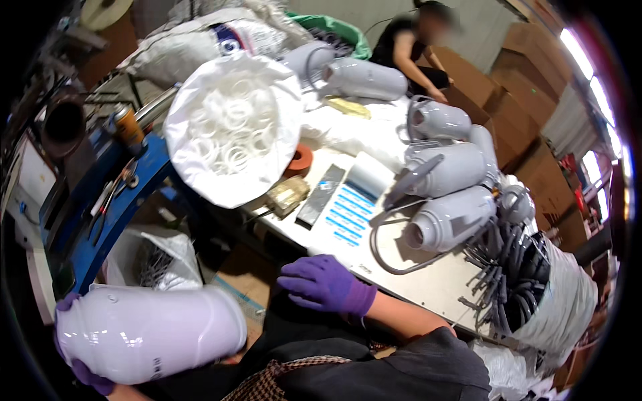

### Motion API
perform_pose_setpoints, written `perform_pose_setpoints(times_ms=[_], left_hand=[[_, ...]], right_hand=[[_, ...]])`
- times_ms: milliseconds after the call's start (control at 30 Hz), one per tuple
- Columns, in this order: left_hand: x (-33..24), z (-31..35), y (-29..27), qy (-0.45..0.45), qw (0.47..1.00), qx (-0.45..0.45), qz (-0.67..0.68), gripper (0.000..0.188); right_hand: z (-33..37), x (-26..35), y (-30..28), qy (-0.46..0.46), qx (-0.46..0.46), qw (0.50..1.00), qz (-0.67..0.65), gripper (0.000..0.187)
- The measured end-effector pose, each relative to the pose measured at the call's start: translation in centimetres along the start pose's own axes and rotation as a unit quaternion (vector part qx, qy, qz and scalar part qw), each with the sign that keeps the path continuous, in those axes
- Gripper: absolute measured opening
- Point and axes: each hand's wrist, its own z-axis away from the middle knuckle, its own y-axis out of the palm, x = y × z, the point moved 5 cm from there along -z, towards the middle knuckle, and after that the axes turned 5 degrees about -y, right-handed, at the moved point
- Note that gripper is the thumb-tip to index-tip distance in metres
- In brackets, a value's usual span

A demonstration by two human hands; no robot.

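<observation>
- The left hand [93, 378], gloved in purple, is wrapped around the near end of a pale glossy canister [150, 331], its fingers spread over the rounded shell; the canister lies sideways at lower left, beside the person's lap.
- The right hand [319, 283], also gloved, is near the table edge with fingers loosely bent; its palm is hidden, so I cannot tell whether it holds anything.
- The white table [418, 289] slants across the middle, bearing blue-and-white labels [344, 215], a dark flat block [321, 197], an orange ring [301, 161] and several grey canisters [449, 218].
- A white bag [184, 170] of pale rings stands at the table's left end; dark grey strips [511, 274] bunch at its right.
- A blue metal frame [150, 164] at left carries a spray can [127, 125] and pliers [100, 217].
- Behind, a person in dark clothes [391, 48] is beside cardboard boxes [528, 63]; strip lights [578, 53] glow at right.
</observation>
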Motion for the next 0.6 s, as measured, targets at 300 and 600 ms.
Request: perform_pose_setpoints(times_ms=[300, 600], left_hand=[[17.1, -1.5, 3.1, -0.277, 0.926, 0.086, 0.244, 0.061], [22.2, -1.1, 2.5, -0.372, 0.855, 0.103, 0.348, 0.053]], right_hand=[[19.0, -6.8, -22.5, 0.285, -0.216, 0.828, 0.432, 0.025], [44.7, -12.0, -28.3, 0.657, -0.088, 0.587, 0.465, 0.04]])
